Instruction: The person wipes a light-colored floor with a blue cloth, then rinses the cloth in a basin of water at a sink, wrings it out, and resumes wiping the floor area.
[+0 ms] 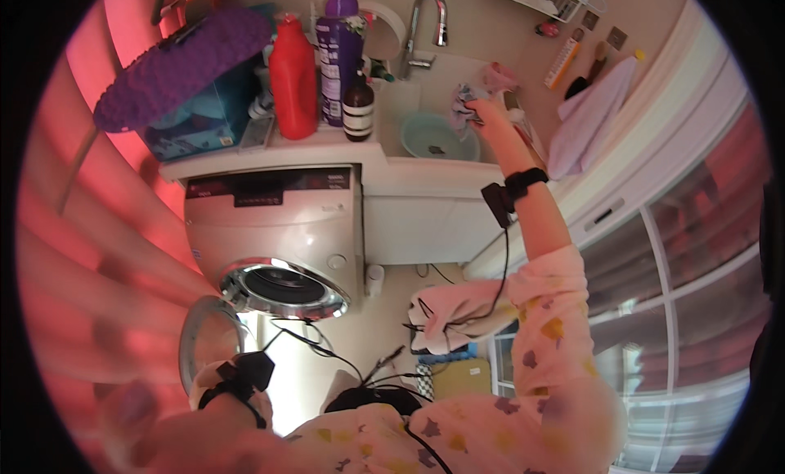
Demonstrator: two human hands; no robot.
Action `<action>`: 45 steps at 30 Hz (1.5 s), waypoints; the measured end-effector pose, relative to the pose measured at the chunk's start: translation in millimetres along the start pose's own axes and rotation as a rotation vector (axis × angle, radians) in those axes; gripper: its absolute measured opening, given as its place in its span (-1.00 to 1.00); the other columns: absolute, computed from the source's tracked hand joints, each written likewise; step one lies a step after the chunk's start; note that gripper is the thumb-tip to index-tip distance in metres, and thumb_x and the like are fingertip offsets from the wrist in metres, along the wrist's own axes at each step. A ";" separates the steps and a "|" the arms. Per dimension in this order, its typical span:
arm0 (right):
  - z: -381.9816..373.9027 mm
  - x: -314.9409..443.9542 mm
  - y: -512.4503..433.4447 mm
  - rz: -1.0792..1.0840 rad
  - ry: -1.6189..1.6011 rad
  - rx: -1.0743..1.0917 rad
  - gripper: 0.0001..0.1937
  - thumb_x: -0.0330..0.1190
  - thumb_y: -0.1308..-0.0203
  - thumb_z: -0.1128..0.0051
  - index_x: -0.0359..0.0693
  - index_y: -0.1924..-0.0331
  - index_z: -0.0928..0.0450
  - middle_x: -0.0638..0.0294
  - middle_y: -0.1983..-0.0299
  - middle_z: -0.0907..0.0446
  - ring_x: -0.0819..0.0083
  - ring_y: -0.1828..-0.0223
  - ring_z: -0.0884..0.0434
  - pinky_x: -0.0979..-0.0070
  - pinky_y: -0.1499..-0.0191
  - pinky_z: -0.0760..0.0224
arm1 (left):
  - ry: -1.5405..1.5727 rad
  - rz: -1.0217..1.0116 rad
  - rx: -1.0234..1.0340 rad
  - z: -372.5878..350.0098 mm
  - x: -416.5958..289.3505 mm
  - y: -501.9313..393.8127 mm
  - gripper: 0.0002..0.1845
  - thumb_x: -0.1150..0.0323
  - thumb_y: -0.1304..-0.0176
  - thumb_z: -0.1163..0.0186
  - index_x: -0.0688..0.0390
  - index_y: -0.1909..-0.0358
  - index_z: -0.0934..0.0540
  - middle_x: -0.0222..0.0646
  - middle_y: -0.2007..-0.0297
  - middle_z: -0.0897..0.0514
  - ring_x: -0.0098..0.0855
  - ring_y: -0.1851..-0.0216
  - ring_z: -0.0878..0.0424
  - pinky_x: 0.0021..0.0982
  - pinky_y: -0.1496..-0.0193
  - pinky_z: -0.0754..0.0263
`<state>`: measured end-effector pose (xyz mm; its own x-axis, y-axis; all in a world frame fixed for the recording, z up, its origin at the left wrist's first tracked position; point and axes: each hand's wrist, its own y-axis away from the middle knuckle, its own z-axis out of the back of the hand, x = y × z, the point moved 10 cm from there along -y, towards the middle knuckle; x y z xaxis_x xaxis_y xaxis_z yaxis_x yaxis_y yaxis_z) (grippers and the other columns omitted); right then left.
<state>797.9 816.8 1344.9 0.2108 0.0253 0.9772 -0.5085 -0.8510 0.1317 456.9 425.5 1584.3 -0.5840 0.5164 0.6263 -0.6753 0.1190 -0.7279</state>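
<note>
My right hand (488,117) is closed around a crumpled grey-and-pink cloth (464,106). It holds the cloth over the rim of a pale green basin (426,121) that sits in the sink. A small dark thing (436,149) lies in the basin, too small to name. Down at the lower left, my left hand (205,374) is largely hidden by the black device on its wrist. It is nearest to the round open door (208,339) of a front-loading washing machine (276,228); whether it touches the door cannot be told.
A red bottle (293,81), a purple bottle (336,69) and a brown pump bottle (358,109) stand left of the chrome faucet (423,32). Black cables (319,345) hang before me. A lilac towel (589,118) hangs at right. Pink curtains (110,259) border the left.
</note>
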 end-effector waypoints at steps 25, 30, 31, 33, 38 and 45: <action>-60.0 353.5 -35.1 0.616 -0.346 0.223 -0.77 -0.49 0.04 0.06 -0.27 0.22 -0.42 0.26 0.44 -0.51 0.45 0.49 -0.50 0.53 0.52 -0.39 | 1.282 0.681 -0.204 -310.3 142.2 -51.9 -0.82 0.51 -0.14 0.08 0.31 0.28 -0.50 -0.30 0.46 -0.56 -0.50 0.42 -0.45 -0.52 0.30 -0.32; -27.2 385.6 -22.5 0.731 -0.053 0.208 -0.74 -0.44 0.07 0.01 -0.27 0.21 -0.44 0.25 0.46 -0.52 0.44 0.50 -0.49 0.52 0.53 -0.38 | 1.357 0.534 -0.230 -330.5 148.1 -132.4 -0.78 0.56 -0.01 0.12 0.38 0.39 -0.52 -0.20 0.53 -0.55 -0.42 0.45 -0.46 -0.49 0.32 -0.32; -18.7 376.4 -29.5 0.719 0.038 0.215 -0.73 -0.42 0.07 0.00 -0.27 0.21 -0.44 0.25 0.46 -0.52 0.44 0.51 -0.49 0.51 0.53 -0.38 | 1.341 0.543 -0.185 -343.5 145.1 -141.6 -0.78 0.55 0.00 0.12 0.38 0.40 -0.53 -0.18 0.55 -0.54 -0.41 0.47 -0.45 -0.47 0.34 -0.31; -5.6 347.3 -63.0 0.687 0.227 0.245 -0.72 -0.40 0.08 -0.02 -0.27 0.20 -0.45 0.25 0.47 -0.53 0.44 0.51 -0.49 0.51 0.53 -0.38 | 1.212 0.669 0.015 -396.3 139.2 -148.9 -0.80 0.48 -0.05 0.05 0.34 0.38 -0.54 -0.14 0.59 -0.50 -0.36 0.54 -0.42 -0.41 0.42 -0.28; 25.7 163.1 -204.4 0.474 0.907 0.406 -0.68 -0.35 0.10 -0.08 -0.28 0.20 -0.46 0.24 0.49 -0.54 0.43 0.53 -0.49 0.49 0.54 -0.38 | 1.134 0.572 0.108 -499.2 81.7 -123.5 -0.85 0.49 -0.10 0.04 0.27 0.32 -0.49 -0.03 0.43 -0.52 -0.02 0.34 -0.47 -0.26 0.26 -0.35; 46.9 -199.3 -291.5 -0.216 1.148 0.872 -0.68 -0.30 0.29 -0.28 -0.37 0.42 -0.56 0.17 0.53 -0.57 0.44 0.50 -0.59 0.46 0.55 -0.51 | 1.195 0.656 0.876 -665.2 -27.2 -13.3 -0.79 0.39 -0.12 0.01 0.28 0.25 -0.48 -0.03 0.35 -0.56 -0.10 0.28 -0.52 -0.27 0.21 -0.38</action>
<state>943.3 1035.1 1103.9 -0.7661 0.2321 0.5993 0.1915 -0.8077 0.5577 781.3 974.0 1391.3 -0.4772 0.6609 -0.5793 -0.7447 -0.6541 -0.1327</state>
